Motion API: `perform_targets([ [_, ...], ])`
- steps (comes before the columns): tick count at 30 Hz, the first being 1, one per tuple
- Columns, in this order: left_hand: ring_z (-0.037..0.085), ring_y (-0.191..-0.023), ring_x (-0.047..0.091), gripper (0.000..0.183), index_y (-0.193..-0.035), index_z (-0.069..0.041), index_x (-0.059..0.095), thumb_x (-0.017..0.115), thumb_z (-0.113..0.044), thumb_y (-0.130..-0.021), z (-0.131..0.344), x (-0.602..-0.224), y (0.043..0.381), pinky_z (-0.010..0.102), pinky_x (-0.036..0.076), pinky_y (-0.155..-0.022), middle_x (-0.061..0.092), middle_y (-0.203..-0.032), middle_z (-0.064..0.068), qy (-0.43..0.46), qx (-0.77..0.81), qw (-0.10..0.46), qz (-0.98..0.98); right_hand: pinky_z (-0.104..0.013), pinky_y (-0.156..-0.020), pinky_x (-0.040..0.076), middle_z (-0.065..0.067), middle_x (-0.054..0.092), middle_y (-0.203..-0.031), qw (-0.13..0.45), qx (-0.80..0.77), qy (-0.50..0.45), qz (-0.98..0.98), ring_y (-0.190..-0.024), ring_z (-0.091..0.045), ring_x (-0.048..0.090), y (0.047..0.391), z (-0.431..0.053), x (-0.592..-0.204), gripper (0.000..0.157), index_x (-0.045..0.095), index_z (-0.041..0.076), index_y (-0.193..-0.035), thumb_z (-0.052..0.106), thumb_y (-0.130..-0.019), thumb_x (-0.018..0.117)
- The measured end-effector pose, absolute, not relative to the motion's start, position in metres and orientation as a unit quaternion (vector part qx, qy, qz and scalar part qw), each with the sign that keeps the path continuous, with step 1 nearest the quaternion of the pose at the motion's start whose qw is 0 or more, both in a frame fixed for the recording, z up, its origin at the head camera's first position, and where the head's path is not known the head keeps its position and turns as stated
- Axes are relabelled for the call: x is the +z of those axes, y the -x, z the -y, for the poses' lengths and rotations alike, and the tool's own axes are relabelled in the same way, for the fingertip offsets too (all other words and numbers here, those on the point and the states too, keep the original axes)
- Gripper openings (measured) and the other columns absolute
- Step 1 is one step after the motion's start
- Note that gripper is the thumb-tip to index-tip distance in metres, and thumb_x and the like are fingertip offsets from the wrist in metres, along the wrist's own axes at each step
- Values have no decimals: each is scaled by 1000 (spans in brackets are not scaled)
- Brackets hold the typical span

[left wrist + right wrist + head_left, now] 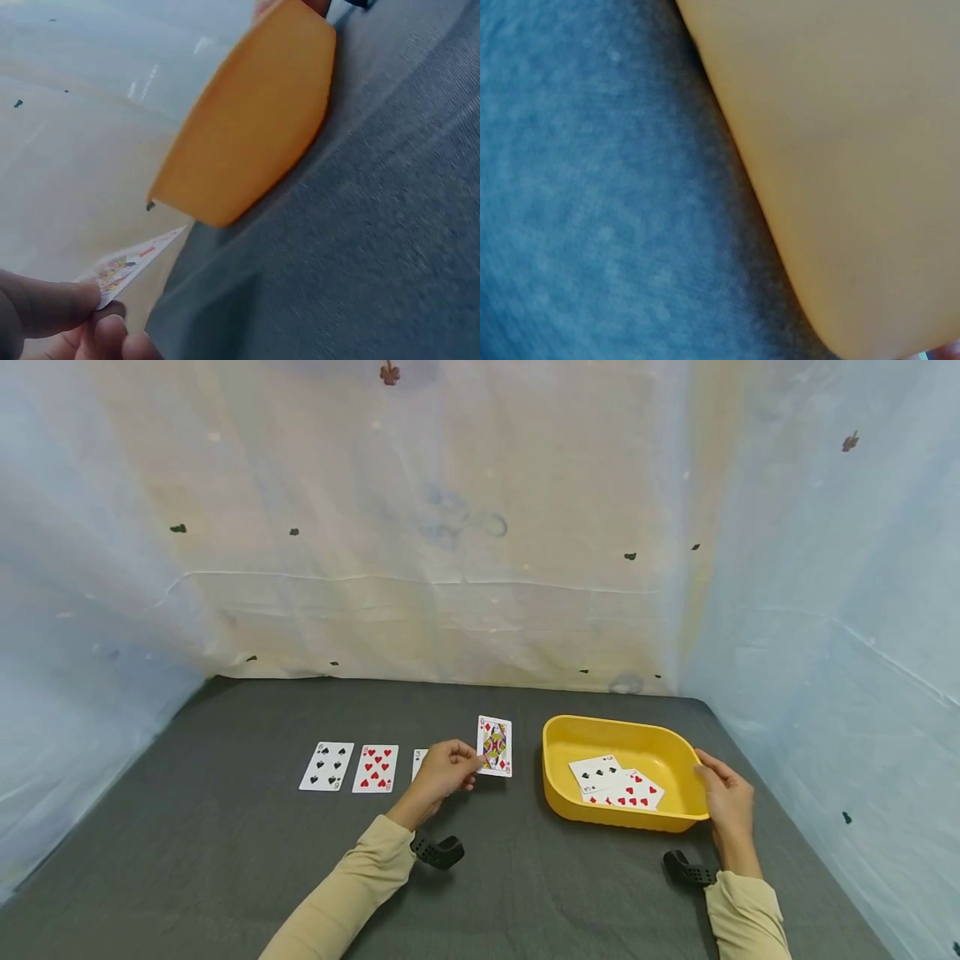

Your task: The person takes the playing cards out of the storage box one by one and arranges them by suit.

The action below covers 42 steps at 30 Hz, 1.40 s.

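Note:
My left hand (448, 770) pinches a queen of diamonds playing card (495, 745) by its lower left corner, thumb on its face. The card is held up over the table, left of a yellow tub (558, 806). In the left wrist view the same card (139, 262) appears nearly edge-on between thumb and fingers. My right hand (727, 797) grips the tub's right end, thumb over the rim. Inside the tub lie a spades card (595, 772) and overlapping red-suited cards (636, 790). The right wrist view is mostly filled by the tub's side (855, 187).
Face up in a row on the dark cloth-covered table (187, 827) are a six of spades (327, 767), a hearts card (376, 769) and another card (418, 762), partly hidden behind my left hand. Pale sheets (450, 635) hang behind the table and at both sides.

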<state>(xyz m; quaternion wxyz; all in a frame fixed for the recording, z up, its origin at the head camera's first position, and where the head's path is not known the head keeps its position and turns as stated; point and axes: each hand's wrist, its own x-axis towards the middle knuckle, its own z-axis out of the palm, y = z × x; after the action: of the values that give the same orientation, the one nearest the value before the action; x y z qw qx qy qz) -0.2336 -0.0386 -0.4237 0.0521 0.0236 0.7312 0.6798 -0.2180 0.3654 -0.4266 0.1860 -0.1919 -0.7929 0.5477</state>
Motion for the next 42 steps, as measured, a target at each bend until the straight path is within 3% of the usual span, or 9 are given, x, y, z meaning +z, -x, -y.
perform_targets([
  [11,8,-45,51,16,-81,-1,57,71,-7,-88,42,-435,229,22,42,-42,63,-58,3,-55,576,19,-816,-13,-66,49,-18,50,-137,187,554,194,788,-83,3,55,218,-365,-428,42,55,4,-137,26,-101,52],
  [17,6,-39,50,17,-79,-2,56,72,-5,-85,43,-438,229,23,43,-39,61,-54,0,-64,525,-2,-849,-13,-66,48,-17,50,-136,185,558,194,785,-84,2,54,217,-365,-427,43,55,4,-137,26,-101,52],
  [24,7,-37,50,17,-86,2,55,72,-1,-83,40,-437,225,23,42,-36,58,-50,2,-35,505,12,-862,-12,-67,48,-17,50,-137,184,560,195,784,-87,0,54,216,-363,-426,43,55,4,-137,27,-101,52],
  [36,11,-33,50,20,-94,4,57,70,1,-79,39,-439,227,25,41,-34,57,-52,5,-80,483,0,-872,-12,-67,48,-15,52,-134,188,561,193,783,-86,1,54,217,-364,-427,43,55,3,-136,25,-100,53],
  [38,17,-42,58,25,-99,3,62,72,-1,-77,37,-438,229,29,47,-40,63,-65,11,-107,444,-19,-889,-12,-68,48,-16,51,-135,188,560,192,783,-86,1,54,217,-364,-426,43,55,3,-137,25,-100,53],
  [42,34,-84,66,34,-108,0,69,76,-7,-75,33,-439,232,43,52,-71,68,-100,19,-161,356,-30,-920,-12,-67,48,-16,51,-135,188,559,193,784,-84,3,54,217,-364,-426,43,54,3,-137,25,-100,52],
])
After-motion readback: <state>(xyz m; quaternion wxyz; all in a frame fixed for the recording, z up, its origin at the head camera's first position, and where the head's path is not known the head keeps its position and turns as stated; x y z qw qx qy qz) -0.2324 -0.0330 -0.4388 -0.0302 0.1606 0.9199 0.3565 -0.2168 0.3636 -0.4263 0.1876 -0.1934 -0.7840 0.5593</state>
